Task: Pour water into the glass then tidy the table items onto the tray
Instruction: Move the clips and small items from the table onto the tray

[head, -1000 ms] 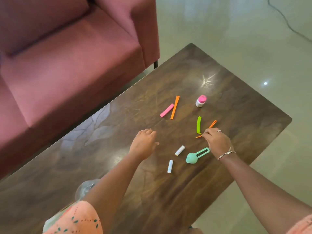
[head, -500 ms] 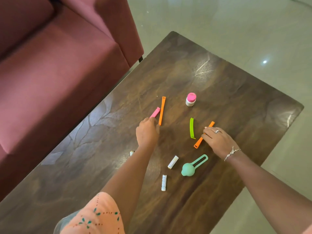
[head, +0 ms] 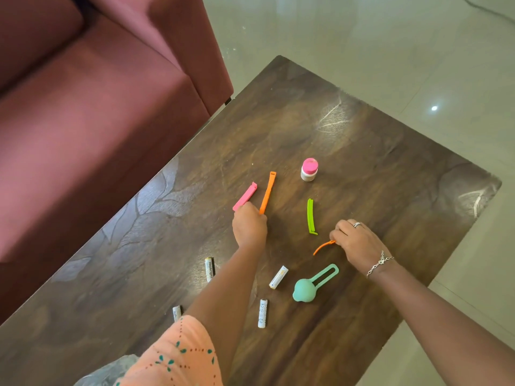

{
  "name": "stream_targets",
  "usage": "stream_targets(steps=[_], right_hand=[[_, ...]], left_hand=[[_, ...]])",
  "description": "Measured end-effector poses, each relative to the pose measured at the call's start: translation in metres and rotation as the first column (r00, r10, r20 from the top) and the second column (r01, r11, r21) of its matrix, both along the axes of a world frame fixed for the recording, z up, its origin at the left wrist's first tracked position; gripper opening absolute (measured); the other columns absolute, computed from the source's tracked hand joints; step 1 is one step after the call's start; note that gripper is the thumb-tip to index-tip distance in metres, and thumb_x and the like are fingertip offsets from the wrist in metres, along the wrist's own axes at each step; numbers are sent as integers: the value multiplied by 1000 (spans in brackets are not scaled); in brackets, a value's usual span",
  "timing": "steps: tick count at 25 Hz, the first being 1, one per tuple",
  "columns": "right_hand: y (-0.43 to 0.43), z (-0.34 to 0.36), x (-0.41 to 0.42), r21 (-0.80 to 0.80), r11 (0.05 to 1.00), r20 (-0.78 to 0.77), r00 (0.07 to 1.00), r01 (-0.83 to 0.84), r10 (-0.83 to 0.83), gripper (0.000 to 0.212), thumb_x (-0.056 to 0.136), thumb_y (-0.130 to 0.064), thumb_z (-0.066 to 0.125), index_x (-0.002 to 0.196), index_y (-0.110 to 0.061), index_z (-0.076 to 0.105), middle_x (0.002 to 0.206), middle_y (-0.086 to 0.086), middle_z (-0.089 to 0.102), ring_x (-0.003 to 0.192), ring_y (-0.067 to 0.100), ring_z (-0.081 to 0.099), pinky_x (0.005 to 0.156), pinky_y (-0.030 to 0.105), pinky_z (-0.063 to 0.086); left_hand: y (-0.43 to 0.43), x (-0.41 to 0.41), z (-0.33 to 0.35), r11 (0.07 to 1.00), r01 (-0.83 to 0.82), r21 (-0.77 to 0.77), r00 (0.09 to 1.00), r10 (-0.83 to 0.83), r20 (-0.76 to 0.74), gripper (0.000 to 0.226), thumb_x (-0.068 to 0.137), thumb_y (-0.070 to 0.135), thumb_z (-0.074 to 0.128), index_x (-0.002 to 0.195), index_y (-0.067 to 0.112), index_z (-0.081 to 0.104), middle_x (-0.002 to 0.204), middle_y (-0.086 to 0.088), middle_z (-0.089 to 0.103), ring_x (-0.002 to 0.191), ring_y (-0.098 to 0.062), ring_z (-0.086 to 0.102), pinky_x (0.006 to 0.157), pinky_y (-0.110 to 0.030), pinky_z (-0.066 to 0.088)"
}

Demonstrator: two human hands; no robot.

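1. The short orange clip (head: 323,247) is pinched at one end by the right hand (head: 359,246), and its free end points down to the left. It could slip out, because only the tip appears to be held.
2. The left hand (head: 249,225) is curled over the near ends of the pink clip (head: 245,196) and the long orange clip (head: 267,193). Whether one or both are truly grasped cannot be told, as the fingers are hidden under the hand. If both are taken at once, one could be dropped or pushed away across the table (head: 390,168).
3. The batteries are round, and four are seen: one (head: 209,269) left of the left forearm, one (head: 176,313) partly hidden by the sleeve, one (head: 278,277) and one (head: 262,313) between the two arms. They could be rolled off the edge if brushed by a forearm.
4. No tray and no glass can be seen in this view, so a carry over some way is probably needed, with full hands.
5. The green clip (head: 310,216) lies between the two hands, nearer to the right one. The teal looped object (head: 313,282) lies just below the right hand. The small bottle with the pink cap (head: 309,169) stands upright beyond both hands, well apart from them.
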State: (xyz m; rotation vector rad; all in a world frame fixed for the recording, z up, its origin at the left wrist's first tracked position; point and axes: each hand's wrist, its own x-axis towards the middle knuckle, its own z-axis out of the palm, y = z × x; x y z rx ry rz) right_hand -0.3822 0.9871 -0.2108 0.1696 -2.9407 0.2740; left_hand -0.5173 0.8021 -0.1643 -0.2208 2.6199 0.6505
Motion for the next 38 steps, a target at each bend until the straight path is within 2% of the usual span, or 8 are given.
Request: stream_targets(steps=[4,7,10,17,22,27,31,38], right_hand=[[-11,21,10,-112,987,24,993,114,-112,21,65,10,68,69,-11,63,69,4,59,58,25,57,56,27,44],[-38,52,9,-226,954,-39,977,195,-209,20,78,-9,47,70,-7,65,68,6,62,60,29,60,62,27,39],[-81,83,1,-289,947,-120,976,142,-184,24,78,-13,44,70,-5,66,68,7,64,62,30,63,66,26,37],[-211,133,-4,-368,929,-205,978,-45,-34,22,77,-11,45,73,-5,65,70,9,64,67,28,59,67,25,37],[-319,159,16,-370,907,-259,960,-202,108,22,78,-11,45,71,-6,65,68,7,64,73,19,48,67,24,36],[-445,174,48,-382,859,-220,937,-340,273,25,78,-14,42,72,-6,65,70,8,64,64,32,61,65,28,37],[-544,181,74,-361,796,-256,873,-485,416,28,81,-17,43,72,-5,66,70,8,65,63,32,61,63,28,37],[-712,172,110,-336,599,-335,687,-727,645,31,86,-19,45,72,-4,68,72,10,66,72,25,58,66,25,39]], left_hand=[[-23,24,26,977,-124,171,992,121,24,6,78,5,60,82,8,64,83,-8,64,78,-27,61,71,-36,52],[-51,47,54,948,-180,263,983,181,22,8,76,5,61,72,12,61,70,-1,58,67,-21,56,58,-27,45],[-92,70,87,924,-238,298,968,250,0,21,75,4,62,63,20,54,60,6,52,62,-16,51,53,-24,39],[-218,120,142,850,-392,351,902,430,-34,25,72,3,62,58,22,52,64,-4,61,64,-26,63,66,-42,56],[-329,173,175,805,-458,377,854,516,-66,24,70,5,63,57,22,53,59,-1,60,66,-30,65,67,-43,55],[-456,240,200,705,-582,406,738,667,-102,17,70,3,62,61,16,57,58,0,59,60,-26,62,65,-42,56],[-547,294,201,653,-671,351,655,744,-133,16,70,8,65,63,20,57,54,9,54,54,-10,53,56,-26,45],[-695,387,172,546,-808,220,520,837,-169,14,73,10,64,64,17,56,56,6,54,59,-14,52,58,-26,39]])
